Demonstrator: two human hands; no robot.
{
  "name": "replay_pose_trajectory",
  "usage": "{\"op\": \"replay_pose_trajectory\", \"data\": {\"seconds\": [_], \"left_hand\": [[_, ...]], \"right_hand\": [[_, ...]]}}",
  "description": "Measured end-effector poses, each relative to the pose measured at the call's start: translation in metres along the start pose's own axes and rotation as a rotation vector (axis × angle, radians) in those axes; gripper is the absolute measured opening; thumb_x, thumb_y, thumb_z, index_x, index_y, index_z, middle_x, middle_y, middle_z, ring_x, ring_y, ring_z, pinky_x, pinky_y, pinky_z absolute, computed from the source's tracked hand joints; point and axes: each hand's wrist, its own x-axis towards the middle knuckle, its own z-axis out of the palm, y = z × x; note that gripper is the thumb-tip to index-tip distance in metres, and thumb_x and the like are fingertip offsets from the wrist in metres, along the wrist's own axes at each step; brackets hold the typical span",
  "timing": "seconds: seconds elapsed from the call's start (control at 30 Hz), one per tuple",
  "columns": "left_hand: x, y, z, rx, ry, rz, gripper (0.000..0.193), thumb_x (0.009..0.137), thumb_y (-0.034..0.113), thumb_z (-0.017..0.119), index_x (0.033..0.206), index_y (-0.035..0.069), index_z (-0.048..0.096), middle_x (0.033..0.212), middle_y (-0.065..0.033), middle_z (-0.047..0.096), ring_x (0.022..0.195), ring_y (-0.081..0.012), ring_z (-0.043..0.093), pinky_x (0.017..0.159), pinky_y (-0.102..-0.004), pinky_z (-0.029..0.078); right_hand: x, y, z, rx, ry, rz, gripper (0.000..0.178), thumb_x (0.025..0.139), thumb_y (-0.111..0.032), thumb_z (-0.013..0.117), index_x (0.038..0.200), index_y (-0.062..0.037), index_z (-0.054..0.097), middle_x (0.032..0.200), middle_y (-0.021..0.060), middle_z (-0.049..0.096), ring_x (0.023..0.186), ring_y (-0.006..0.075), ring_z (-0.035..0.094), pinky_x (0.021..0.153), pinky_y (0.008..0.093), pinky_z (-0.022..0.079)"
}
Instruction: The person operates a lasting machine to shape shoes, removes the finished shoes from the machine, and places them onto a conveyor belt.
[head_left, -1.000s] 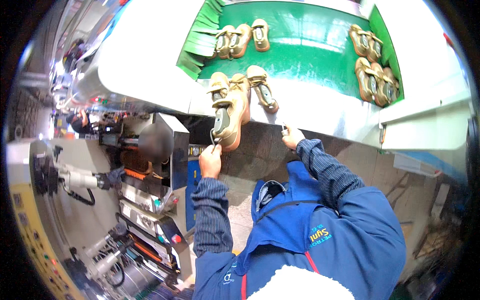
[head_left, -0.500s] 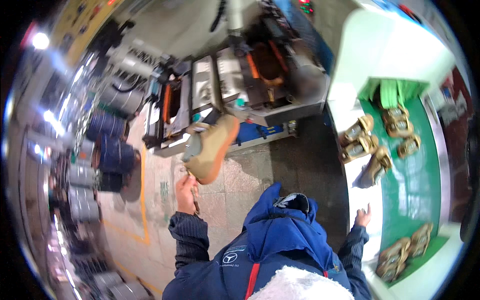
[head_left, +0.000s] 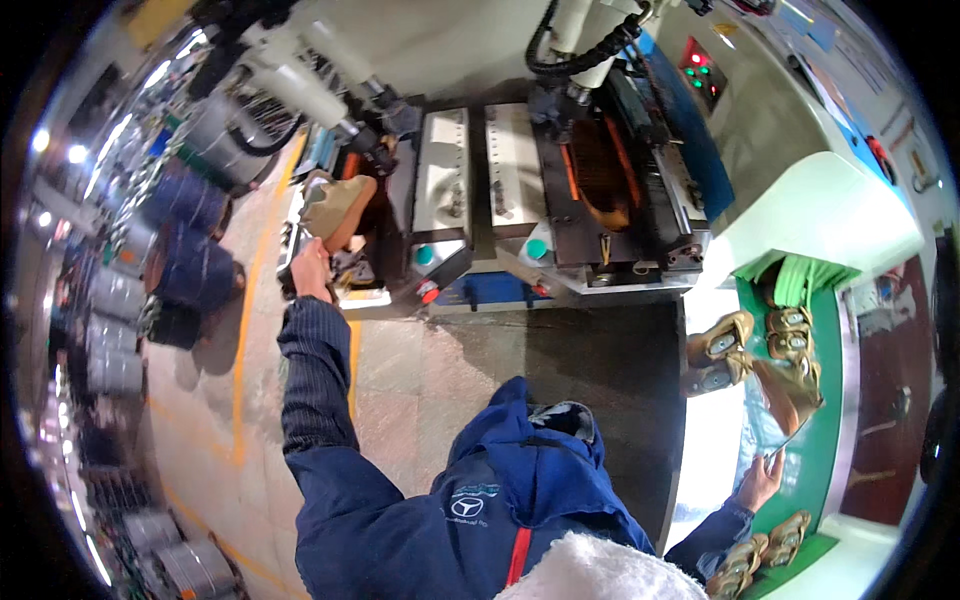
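My left hand (head_left: pixel 311 270) is closed on the end of a tan shoe (head_left: pixel 338 212), which it holds tilted over the left station of a machine. My right hand (head_left: pixel 762 484) is out over the green belt at the right, fingers closed. From those fingers a thin pale strip runs to the edge of a second tan shoe (head_left: pixel 788 398), which is tipped with its brownish underside showing. Whether the strip is part of that shoe I cannot tell. In the machine's right station lies a dark brown hollow (head_left: pixel 600 175) between orange bars.
The machine has two white blocks (head_left: pixel 440 170), green buttons (head_left: pixel 537 248) and a red button (head_left: pixel 429 292) at its front. Several tan shoes (head_left: pixel 722 345) stand on the white ledge and green conveyor belt (head_left: pixel 800 480). Green strips (head_left: pixel 800 280) hang at the belt's opening. Blue drums (head_left: pixel 190 250) stand at far left.
My left hand has carried its shoe forward and left onto the machine's left station. My right hand, empty before, has closed at the belt, where a shoe is now tipped up.
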Motion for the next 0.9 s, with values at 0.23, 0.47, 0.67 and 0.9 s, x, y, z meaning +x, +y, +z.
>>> {"op": "replay_pose_trajectory", "data": {"seconds": [0.23, 0.47, 0.67, 0.9], "left_hand": [[0.171, -0.021, 0.066, 0.078, 0.015, -0.014, 0.034, 0.090, 0.033, 0.062, 0.064, 0.012, 0.056, 0.056, 0.0023, 0.048, 0.043, -0.0110, 0.041, 0.041, -0.0300, 0.029], [0.190, -0.033, 0.038, 1.048, -0.167, 0.706, 0.025, 0.086, 0.025, 0.057, 0.082, 0.003, 0.069, 0.074, -0.0186, 0.066, 0.078, -0.0374, 0.066, 0.071, -0.0479, 0.052], [0.149, -0.013, 0.014, 1.347, -0.151, 0.396, 0.035, 0.086, 0.034, 0.063, 0.096, 0.001, 0.072, 0.096, -0.0260, 0.070, 0.097, -0.0446, 0.067, 0.087, -0.0516, 0.053], [0.094, -0.007, 0.004, 1.357, -0.215, 0.431, 0.032, 0.092, 0.023, 0.063, 0.117, 0.003, 0.062, 0.110, -0.0238, 0.064, 0.105, -0.0420, 0.062, 0.089, -0.0485, 0.050]], "right_hand": [[-0.084, -0.189, 0.077, -0.125, -0.138, -0.132, 0.062, 0.090, 0.001, 0.059, 0.150, -0.0034, 0.044, 0.069, -0.0054, 0.048, 0.052, 0.0018, 0.039, 0.045, 0.0183, 0.032], [-0.074, -0.272, 0.187, -0.115, -0.499, -0.215, 0.070, 0.093, -0.020, 0.069, 0.154, -0.0047, 0.038, 0.073, -0.0046, 0.052, 0.053, 0.0015, 0.041, 0.046, 0.0174, 0.033], [-0.026, -0.278, 0.377, -0.099, -0.771, -0.169, 0.058, 0.096, -0.008, 0.063, 0.150, -0.0046, 0.044, 0.075, -0.0026, 0.056, 0.060, 0.0051, 0.048, 0.053, 0.0220, 0.039], [-0.010, -0.179, 0.461, -0.362, -0.902, -0.129, 0.052, 0.098, -0.016, 0.061, 0.147, -0.0044, 0.049, 0.094, 0.0046, 0.066, 0.070, 0.0085, 0.057, 0.059, 0.0278, 0.051]]}}
